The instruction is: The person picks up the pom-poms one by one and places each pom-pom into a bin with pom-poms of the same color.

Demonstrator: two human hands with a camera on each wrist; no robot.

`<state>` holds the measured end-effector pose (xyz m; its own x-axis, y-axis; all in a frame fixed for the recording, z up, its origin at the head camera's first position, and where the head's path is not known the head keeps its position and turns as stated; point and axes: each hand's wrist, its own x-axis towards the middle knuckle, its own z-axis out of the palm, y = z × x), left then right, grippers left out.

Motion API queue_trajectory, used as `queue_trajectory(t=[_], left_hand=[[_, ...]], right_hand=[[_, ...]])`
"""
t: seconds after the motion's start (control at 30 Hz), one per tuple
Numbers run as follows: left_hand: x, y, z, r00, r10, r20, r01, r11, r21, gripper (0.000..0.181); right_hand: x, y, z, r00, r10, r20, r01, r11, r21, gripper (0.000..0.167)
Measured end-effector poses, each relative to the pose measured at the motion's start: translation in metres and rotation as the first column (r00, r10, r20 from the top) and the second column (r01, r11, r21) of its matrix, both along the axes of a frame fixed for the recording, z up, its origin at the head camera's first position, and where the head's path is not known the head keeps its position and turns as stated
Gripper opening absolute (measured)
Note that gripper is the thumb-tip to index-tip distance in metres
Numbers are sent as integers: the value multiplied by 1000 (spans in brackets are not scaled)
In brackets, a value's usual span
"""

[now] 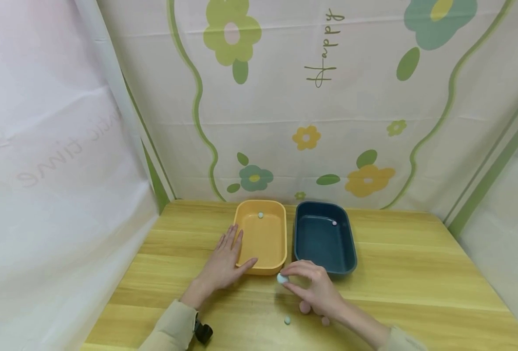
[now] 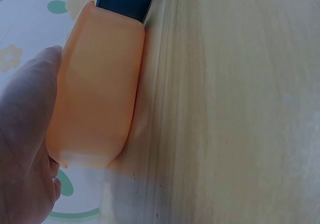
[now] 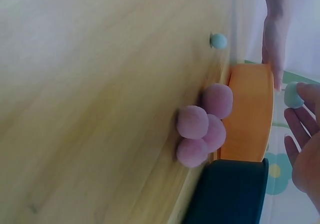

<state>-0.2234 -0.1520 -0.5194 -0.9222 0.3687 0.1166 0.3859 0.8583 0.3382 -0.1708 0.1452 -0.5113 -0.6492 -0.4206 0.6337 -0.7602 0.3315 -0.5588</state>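
My left hand point(image 1: 223, 263) rests against the yellow tray point(image 1: 259, 271), its fingers along the left rim and its thumb at the near rim. In the left wrist view the thumb lies along the edge of the tray point(image 2: 100, 84). My right hand point(image 1: 316, 287) pinches a pale mint ball point(image 1: 282, 278) between thumb and fingertips, above the table near the tray's front right corner. The same mint ball point(image 3: 293, 95) shows in the right wrist view. A small mint ball point(image 1: 260, 215) lies at the far end inside the yellow tray.
Right of the yellow tray stands a dark blue tray point(image 1: 351, 243) holding a small pink ball point(image 1: 335, 223). Several pink balls point(image 3: 192, 121) cluster on the wooden table point(image 1: 416, 278) below my right hand. A small mint ball point(image 1: 287, 320) lies nearer the front edge.
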Motion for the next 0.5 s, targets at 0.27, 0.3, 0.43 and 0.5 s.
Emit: queue_trajectory(t=[0.27,0.3,0.43,0.5], left_hand=[[0,0,-1,1000,1,-3,-1,1000,-1,100],[0,1,-1,1000,0,-8,0,1000,5,100],[-1,1,-1,1000,0,-7,0,1000,6,100],[-1,1,-1,1000,2,-3,-2,1000,-4,101]], right_hand=[[-5,-4,2,999,-6,35,6,1000,-5,34],[-7,-4,2,999,-6,34,6,1000,-7,33],[-13,-5,5,1000,-7,28,8,1000,-6,30],[-17,-6,6,1000,-15,28,15,1000,5,28]])
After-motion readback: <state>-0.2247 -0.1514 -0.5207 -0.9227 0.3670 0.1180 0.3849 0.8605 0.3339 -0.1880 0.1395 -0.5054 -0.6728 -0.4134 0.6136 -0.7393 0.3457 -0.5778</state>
